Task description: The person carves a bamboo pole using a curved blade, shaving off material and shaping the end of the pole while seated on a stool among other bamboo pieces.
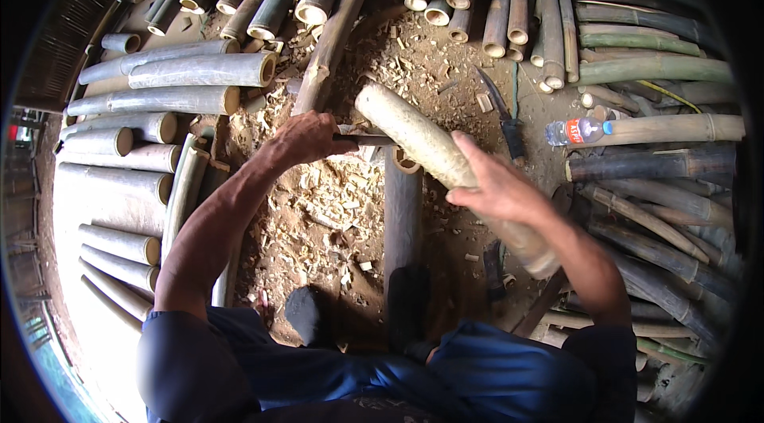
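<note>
Presumably stiff and light for its size: pale, mottled bamboo tube, gripped near mid-length in right hand, slanting above tan shavings; grasp there. Held in closed left hand: dark, flat tool, apparently a blade.

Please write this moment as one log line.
left hand: holding knife | right hand: holding bamboo tube | ground: shavings, curved knife | right side: bottle lying

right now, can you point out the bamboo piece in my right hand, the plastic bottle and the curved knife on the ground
bamboo piece (422,136): head view, pale side wall
plastic bottle (581,131): head view, label
curved knife (512,136): head view, dark handle
</note>
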The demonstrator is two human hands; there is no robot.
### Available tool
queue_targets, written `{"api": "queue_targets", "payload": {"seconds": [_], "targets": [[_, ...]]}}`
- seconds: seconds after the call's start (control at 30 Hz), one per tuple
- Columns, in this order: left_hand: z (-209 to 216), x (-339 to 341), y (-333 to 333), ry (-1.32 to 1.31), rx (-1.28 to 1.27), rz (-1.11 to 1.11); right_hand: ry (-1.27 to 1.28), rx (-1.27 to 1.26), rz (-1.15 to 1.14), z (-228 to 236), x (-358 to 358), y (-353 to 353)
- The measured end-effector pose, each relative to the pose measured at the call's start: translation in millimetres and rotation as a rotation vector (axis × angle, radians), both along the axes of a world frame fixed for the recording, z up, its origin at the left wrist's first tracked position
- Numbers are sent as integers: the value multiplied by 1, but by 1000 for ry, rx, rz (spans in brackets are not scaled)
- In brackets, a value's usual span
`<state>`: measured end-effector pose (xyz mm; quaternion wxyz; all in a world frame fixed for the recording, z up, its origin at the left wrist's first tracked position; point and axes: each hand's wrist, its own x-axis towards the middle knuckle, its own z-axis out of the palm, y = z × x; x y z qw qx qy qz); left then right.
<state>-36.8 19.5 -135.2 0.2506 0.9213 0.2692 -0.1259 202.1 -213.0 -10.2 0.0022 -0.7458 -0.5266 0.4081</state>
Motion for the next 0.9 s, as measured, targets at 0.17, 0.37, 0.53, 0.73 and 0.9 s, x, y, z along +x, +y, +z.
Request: {"api": "queue_targets", "payload": {"seconds": [0.17,0.37,0.53,0.73,0.9], "targets": [[-17,-11,10,12,-47,-3,222,512,-189,47,12,15],[-15,6,12,44,-114,-51,-34,50,39,-11,-13,3],[-22,-2,20,87,-231,-26,73,515,10,9,3,4],[-31,7,23,75,-266,-121,150,304,-53,-44,-20,-27],[-28,-18,-4,14,47,-145,380,312,-253,-23,9,-24]]}}
